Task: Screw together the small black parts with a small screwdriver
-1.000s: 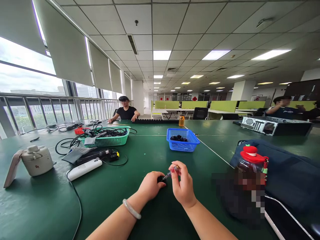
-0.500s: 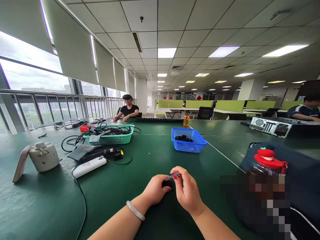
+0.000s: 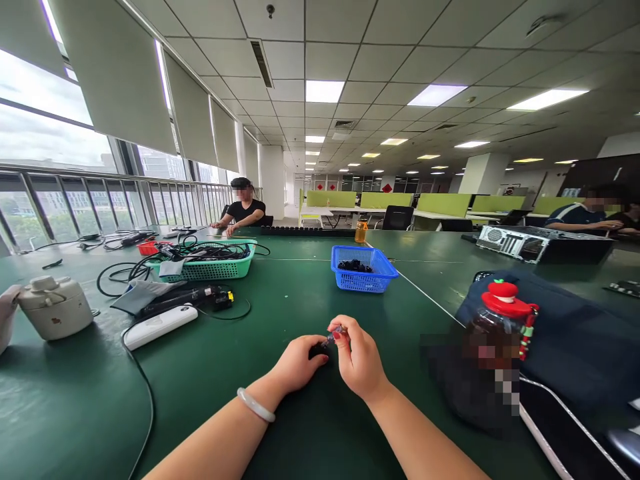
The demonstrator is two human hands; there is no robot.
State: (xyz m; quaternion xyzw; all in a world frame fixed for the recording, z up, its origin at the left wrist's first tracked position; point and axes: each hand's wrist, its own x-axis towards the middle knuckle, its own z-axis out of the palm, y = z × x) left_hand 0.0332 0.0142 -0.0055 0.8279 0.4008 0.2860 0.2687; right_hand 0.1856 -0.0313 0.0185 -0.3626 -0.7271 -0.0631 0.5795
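My left hand (image 3: 299, 363) rests low over the table with its fingers curled around a small dark object (image 3: 318, 349), mostly hidden by the thumb and fingers. Close beside it, my right hand (image 3: 361, 360) is closed in a pinch on a small shiny, partly clear piece (image 3: 336, 333), which meets the dark object. What kind of things these are is too small to make out. A blue plastic basket (image 3: 364, 283) stands beyond both hands, with several small black parts (image 3: 355, 266) in it.
A green basket of cables (image 3: 210, 269), a white power strip (image 3: 161, 327) and a cream jug (image 3: 56, 310) are on the left. At the right stand a red-lidded bottle (image 3: 505, 308) and, farther back, a computer case (image 3: 515, 245). A person (image 3: 243, 210) sits across the table (image 3: 280, 287).
My view has turned a little to the right, so everything appears farther left. Both hands stay together in nearly the same grip around the small pieces.
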